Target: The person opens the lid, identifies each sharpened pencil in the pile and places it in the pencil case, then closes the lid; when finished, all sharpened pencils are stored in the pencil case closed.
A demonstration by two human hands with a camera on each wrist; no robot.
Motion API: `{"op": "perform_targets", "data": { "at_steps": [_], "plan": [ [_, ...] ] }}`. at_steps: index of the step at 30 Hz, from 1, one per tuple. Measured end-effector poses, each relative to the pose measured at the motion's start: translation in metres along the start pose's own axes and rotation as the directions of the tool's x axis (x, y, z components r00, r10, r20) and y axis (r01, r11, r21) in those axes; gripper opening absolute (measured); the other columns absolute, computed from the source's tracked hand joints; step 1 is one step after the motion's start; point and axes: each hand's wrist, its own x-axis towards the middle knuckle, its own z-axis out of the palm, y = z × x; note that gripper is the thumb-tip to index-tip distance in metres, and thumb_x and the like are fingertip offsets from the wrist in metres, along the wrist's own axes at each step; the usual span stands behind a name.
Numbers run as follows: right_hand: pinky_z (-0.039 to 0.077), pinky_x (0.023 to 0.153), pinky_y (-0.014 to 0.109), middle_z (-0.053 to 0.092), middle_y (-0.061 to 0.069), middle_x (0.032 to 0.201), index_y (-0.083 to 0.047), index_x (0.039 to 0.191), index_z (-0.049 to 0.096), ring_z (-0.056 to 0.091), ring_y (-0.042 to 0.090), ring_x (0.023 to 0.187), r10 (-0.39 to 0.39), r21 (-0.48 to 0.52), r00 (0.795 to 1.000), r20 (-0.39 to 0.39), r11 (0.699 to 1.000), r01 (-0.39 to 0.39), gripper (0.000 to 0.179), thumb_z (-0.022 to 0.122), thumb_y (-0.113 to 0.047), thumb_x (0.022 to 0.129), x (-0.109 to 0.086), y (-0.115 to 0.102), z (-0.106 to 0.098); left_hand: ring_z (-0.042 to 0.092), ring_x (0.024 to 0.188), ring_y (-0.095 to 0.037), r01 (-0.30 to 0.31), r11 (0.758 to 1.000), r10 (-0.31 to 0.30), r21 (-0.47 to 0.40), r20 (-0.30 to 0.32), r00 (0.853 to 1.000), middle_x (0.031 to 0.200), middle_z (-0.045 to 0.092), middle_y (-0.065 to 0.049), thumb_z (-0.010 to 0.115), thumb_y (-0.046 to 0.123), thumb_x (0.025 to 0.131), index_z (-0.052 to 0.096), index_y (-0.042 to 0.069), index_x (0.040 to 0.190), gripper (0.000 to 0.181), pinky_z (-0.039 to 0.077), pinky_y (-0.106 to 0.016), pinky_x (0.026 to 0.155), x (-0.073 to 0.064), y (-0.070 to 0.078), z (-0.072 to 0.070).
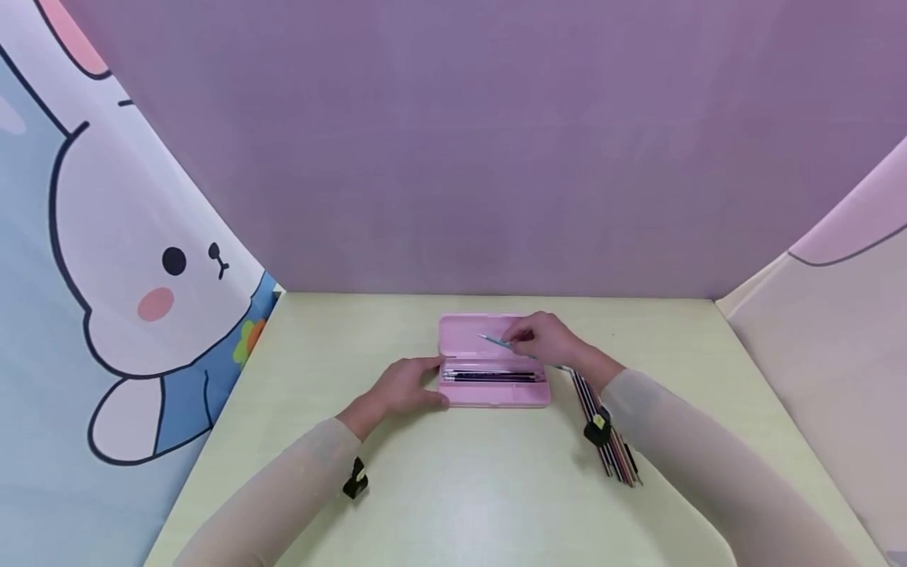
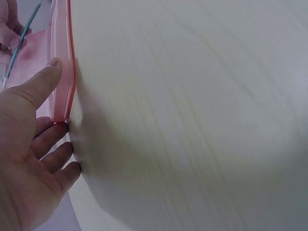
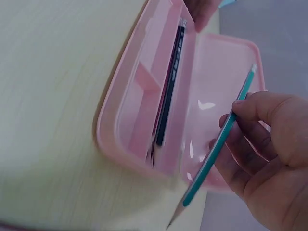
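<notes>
A pink pencil case [image 1: 496, 394] lies with its lid [image 3: 226, 62] folded back on the table. Several dark pencils [image 3: 168, 96] lie in its long compartment. My left hand [image 1: 405, 386] holds the case at its left end, with the thumb [image 2: 45, 79] against the front wall and other fingers around the corner. Above the lid, my right hand [image 1: 547, 339] pinches a teal pencil [image 3: 219, 144] between thumb and fingers. The pencil is tilted; its sharpened tip points toward the case's right end in the right wrist view.
A bundle of several pencils [image 1: 616, 449] lies on the light table [image 1: 453, 488] to the right of the case, partly under my right forearm. A purple panel [image 1: 496, 157] stands behind the table, and a rabbit-print cloth [image 1: 142, 236] hangs on the left.
</notes>
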Motion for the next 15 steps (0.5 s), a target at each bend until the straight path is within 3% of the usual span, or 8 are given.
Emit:
{"op": "perform_targets", "data": {
  "at_steps": [9,15],
  "plan": [
    [0.059,0.088,0.035,0.078,0.002,0.102,-0.010,0.100,0.083,0.068,0.016,0.096,-0.142,-0.081,0.990,0.000,0.987,0.141,0.021,0.071,0.003,0.089,0.023,-0.011,0.034,0.055,0.136,-0.036,-0.005,1.000,0.005,0.006,0.003,1.000,0.147,0.059,-0.013,0.085,0.048,0.081,0.047,0.013,0.154,0.090,0.044,-0.051,0.116,0.002,-0.001,0.001],
    [0.058,0.091,0.033,0.079,-0.003,0.100,-0.014,0.100,0.083,0.068,0.012,0.095,-0.097,-0.120,0.994,0.043,0.988,0.101,0.018,0.073,-0.002,0.091,0.031,-0.018,0.049,0.057,0.135,-0.036,0.007,1.000,-0.007,0.011,0.003,1.000,0.145,0.061,-0.014,0.085,0.047,0.081,0.047,0.015,0.155,0.089,0.044,-0.051,0.115,0.004,-0.002,0.002]
  ]
}}
